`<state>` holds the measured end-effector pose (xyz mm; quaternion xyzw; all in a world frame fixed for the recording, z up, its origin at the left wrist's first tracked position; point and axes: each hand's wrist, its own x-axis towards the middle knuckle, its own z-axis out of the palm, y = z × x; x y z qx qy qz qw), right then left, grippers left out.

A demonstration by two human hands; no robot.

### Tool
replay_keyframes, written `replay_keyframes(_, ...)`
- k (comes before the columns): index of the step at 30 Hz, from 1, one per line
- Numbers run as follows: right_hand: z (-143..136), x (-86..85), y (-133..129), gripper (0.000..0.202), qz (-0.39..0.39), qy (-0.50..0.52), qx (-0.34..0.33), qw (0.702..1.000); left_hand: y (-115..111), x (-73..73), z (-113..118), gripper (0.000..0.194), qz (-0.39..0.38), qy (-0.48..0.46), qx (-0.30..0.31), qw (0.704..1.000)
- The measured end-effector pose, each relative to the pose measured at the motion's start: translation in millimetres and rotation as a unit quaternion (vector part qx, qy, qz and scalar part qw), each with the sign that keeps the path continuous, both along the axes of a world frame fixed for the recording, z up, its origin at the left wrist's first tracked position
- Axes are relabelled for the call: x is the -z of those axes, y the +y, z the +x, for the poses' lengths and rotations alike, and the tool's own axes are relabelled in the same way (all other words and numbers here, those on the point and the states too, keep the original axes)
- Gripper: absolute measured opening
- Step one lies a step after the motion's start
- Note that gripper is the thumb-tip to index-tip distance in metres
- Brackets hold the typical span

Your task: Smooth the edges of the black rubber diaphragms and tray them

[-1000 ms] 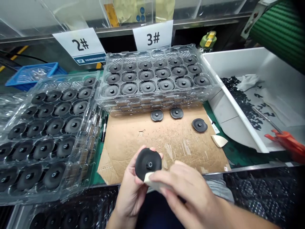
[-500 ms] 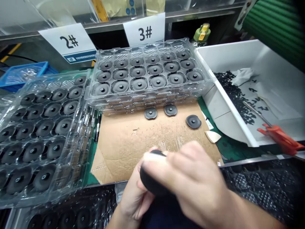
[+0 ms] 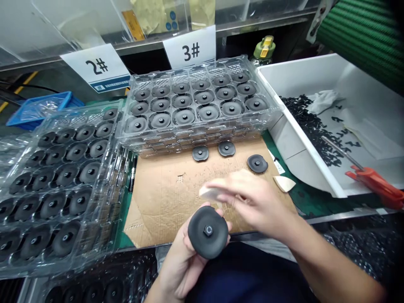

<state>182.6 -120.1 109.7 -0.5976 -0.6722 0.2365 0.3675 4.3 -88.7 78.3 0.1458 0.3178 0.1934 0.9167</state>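
At the near edge of the cardboard sheet (image 3: 164, 189), as I see it from the room, the left hand (image 3: 189, 259) curls beneath a black disc (image 3: 208, 232), apparently to keep its hubbed face exposed. Over the sheet, the right hand (image 3: 252, 197) pinches a pale wedge (image 3: 211, 193), probably for control. Three loose discs (image 3: 200, 153) lie farther on it, presumably within reach.

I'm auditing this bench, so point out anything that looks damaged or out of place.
The cardboard sheet looks worn: a small torn-looking mark sits left of its middle. A tiny black bit lies outside the white bin, perhaps a stray from the black scraps inside.
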Motion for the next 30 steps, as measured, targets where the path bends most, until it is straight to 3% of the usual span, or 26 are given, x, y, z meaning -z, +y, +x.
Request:
replay_keyframes(2, 3, 25.2, -10, 0.026, -0.07, 0.008, 0.102, 0.992, 1, 0.8, -2, 0.041, -0.028, -0.023, -0.012, 0.999)
replay_keyframes(3, 1, 40.3, -17, 0.027, -0.091, 0.009, 0.115, 0.989, 1, 1.7, -4, 0.043, -0.036, -0.031, -0.016, 0.999)
replay_keyframes(6, -10, 82.8, -38, 0.027, -0.111, -0.002, 0.071, 0.991, 3, 6.5, -7, 0.038, -0.032, -0.045, -0.032, 0.998)
replay_keyframes(8, -15, 95.2, -44, 0.024, -0.114, -0.009, 0.052, 0.992, 4, 10.4, -8, 0.04, -0.029, -0.045, -0.046, 0.997)
replay_keyframes(10, -16, 87.2, -40, 0.024, -0.114, -0.004, 0.073, 0.991, 4, 13.2, -7, 0.045, -0.027, -0.034, -0.053, 0.998)
replay_keyframes(14, -26, 30.4, -20, 0.027, -0.021, 0.069, 0.184, 0.98, 2, 13.2, -2, 0.052, 0.003, 0.002, -0.07, 0.998)
replay_keyframes(16, -38, 3.7, -15, 0.029, 0.053, 0.079, 0.146, 0.985, 2, 11.3, -1, 0.052, 0.014, 0.019, -0.069, 0.997)
replay_keyframes(18, -47, -11.8, -13, 0.03, 0.056, 0.076, 0.057, 0.994, 4, 9.6, -1, 0.049, 0.026, 0.041, -0.075, 0.996)
replay_keyframes(21, -52, -16.5, -8, 0.026, -0.013, 0.07, -0.02, 0.997, 5, 7.8, -2, 0.044, 0.055, 0.071, -0.107, 0.99)
replay_keyframes(25, -51, -12.5, 1, 0.027, 0.067, 0.032, 0.046, 0.996, 3, 2.1, 1, 0.042, 0.054, 0.062, -0.087, 0.993)
replay_keyframes(27, -48, -14.0, -4, 0.027, 0.087, 0.039, 0.007, 0.995, 4, -2.4, 1, 0.04, 0.05, 0.052, -0.095, 0.993)
replay_keyframes(30, -38, -19.9, -25, 0.025, 0.015, 0.045, -0.048, 0.998, 9, -6.2, -3, 0.042, 0.049, 0.031, -0.081, 0.995)
